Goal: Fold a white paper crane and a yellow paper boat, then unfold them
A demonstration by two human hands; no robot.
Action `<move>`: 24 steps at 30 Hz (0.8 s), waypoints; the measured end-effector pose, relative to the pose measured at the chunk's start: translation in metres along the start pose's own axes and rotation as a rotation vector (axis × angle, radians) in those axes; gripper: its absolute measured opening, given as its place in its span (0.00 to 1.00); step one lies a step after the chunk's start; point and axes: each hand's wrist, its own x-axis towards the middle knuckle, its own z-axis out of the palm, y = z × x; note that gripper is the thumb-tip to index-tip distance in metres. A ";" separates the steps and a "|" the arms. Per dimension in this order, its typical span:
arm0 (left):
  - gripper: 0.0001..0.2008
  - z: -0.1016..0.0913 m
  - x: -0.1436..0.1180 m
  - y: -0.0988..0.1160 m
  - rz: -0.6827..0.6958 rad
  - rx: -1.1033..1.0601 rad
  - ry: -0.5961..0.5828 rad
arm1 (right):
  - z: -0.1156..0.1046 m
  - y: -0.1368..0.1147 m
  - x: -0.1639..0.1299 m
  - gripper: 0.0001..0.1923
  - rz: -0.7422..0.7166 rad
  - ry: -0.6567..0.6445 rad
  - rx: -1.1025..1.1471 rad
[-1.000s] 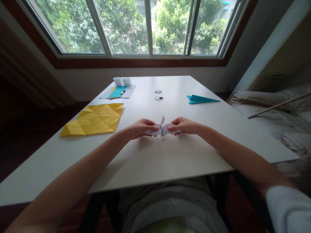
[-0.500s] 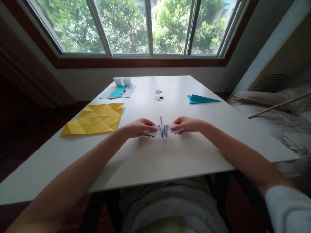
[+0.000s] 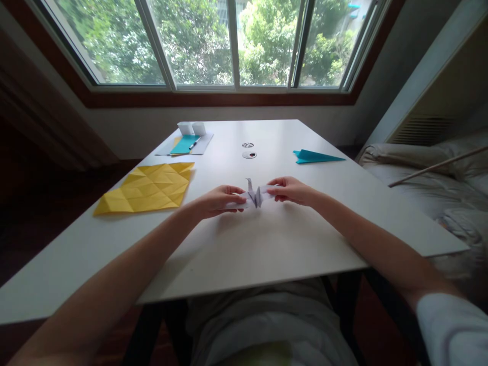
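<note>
Item, near centre of white table (image 3: 267, 244): white paper crane (image 3: 254, 195), wings pinched from either side, left hand (image 3: 221, 202) and right hand (image 3: 292, 190) each with grip closed on a wing. Left: yellow creased sheet (image 3: 147, 187), flat. Right, farther: teal paper plane (image 3: 314, 156). Far left: grey tray (image 3: 204, 145) holding teal paper (image 3: 183, 144) and pen (image 3: 192, 145); two small white paper boxes (image 3: 192, 127) behind, contents not visible.
</note>
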 end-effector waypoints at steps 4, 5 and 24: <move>0.14 0.004 0.001 0.001 0.026 -0.094 0.129 | 0.004 0.000 0.001 0.20 -0.330 0.415 -0.443; 0.13 0.004 0.002 0.000 0.035 -0.107 0.141 | 0.006 -0.001 0.000 0.19 -0.393 0.471 -0.537; 0.21 -0.001 0.002 0.000 0.394 0.454 0.276 | 0.028 -0.013 -0.009 0.07 -0.574 0.502 -0.670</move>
